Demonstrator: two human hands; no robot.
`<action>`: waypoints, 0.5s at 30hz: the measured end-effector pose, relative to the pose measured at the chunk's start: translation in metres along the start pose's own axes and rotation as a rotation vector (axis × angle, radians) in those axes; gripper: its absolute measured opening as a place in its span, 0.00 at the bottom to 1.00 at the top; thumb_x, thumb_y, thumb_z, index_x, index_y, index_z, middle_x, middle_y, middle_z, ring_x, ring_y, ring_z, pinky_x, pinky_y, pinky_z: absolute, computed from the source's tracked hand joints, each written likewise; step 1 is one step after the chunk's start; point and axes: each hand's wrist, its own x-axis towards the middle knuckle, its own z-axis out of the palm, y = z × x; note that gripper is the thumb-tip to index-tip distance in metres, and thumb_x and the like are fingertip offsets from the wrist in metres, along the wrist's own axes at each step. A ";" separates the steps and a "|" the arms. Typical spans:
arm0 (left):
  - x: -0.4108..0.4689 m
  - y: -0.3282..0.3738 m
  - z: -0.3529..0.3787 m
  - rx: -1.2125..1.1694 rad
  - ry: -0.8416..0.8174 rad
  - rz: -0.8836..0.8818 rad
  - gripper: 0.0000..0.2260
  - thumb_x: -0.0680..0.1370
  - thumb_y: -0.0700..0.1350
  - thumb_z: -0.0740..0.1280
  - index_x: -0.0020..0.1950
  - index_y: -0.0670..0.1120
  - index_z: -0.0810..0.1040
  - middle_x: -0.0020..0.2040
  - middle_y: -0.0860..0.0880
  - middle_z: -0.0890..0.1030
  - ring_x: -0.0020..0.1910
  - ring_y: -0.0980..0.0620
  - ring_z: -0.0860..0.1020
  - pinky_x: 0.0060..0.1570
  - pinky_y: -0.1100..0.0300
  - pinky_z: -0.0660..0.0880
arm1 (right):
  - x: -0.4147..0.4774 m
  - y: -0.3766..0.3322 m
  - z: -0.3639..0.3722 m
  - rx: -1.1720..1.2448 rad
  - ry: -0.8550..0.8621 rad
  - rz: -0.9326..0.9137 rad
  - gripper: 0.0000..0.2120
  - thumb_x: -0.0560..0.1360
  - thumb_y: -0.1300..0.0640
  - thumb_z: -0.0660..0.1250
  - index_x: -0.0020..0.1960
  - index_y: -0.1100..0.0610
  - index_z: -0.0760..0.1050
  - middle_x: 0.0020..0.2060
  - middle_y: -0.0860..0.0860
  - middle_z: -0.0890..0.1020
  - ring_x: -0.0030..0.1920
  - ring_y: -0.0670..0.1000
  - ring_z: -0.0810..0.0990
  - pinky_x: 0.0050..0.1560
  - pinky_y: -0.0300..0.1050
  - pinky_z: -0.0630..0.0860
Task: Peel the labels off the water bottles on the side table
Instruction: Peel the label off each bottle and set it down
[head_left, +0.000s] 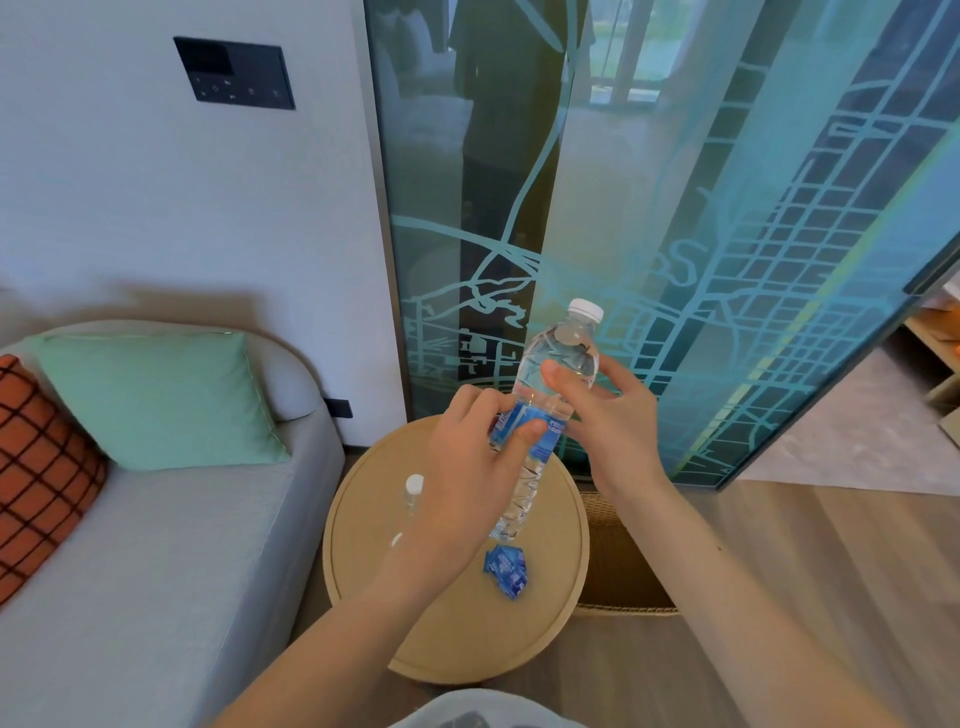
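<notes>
A person holds a water bottle (527, 483) up in the air over the round counter (467, 634). The bottle leans, with its white cap (585, 310) pointing up, far and to the right. Its bottom end hangs just over the counter top.

The right hand (618, 415) is wrapped around the top part of the bottle, thumb in front, and grips it tight. The left hand (467, 467) is at the middle of the bottle. Its thumb and curled fingers pinch the blue label (522, 415), which is wrapped around the bottle.

On the counter, near the bottom of the held bottle, lies a crumpled blue label (506, 571). A second bottle (414, 488) with a white cap stands on the left part of the counter. Most of it is hidden behind the left hand.

To the left is a grey sofa (156, 571) with a green pillow (156, 400) and an orange checked pillow (41, 467). A woven basket (618, 561) sits on the floor just to the right of the counter. Far behind stands a glass wall (727, 260) with map lines on it. A black panel (234, 73) hangs on the white wall, high on the left.
</notes>
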 end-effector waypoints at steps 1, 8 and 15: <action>-0.001 -0.001 0.001 0.008 0.015 0.012 0.10 0.78 0.54 0.68 0.50 0.49 0.78 0.46 0.56 0.73 0.45 0.56 0.76 0.43 0.66 0.76 | -0.001 0.001 0.000 0.006 0.007 0.003 0.27 0.66 0.52 0.80 0.62 0.56 0.77 0.43 0.49 0.88 0.46 0.50 0.87 0.55 0.60 0.81; -0.007 -0.006 0.007 0.065 0.152 0.144 0.06 0.80 0.46 0.67 0.48 0.44 0.80 0.43 0.55 0.73 0.40 0.57 0.73 0.39 0.72 0.69 | 0.000 0.009 0.002 0.062 0.043 0.040 0.24 0.66 0.54 0.80 0.59 0.54 0.78 0.41 0.47 0.88 0.44 0.50 0.87 0.48 0.52 0.84; -0.008 -0.009 0.011 0.115 0.209 0.189 0.07 0.80 0.43 0.66 0.46 0.42 0.80 0.42 0.56 0.72 0.38 0.60 0.70 0.39 0.76 0.67 | 0.000 0.014 0.004 0.065 0.051 0.037 0.20 0.67 0.55 0.80 0.56 0.53 0.79 0.39 0.44 0.87 0.41 0.48 0.87 0.42 0.45 0.84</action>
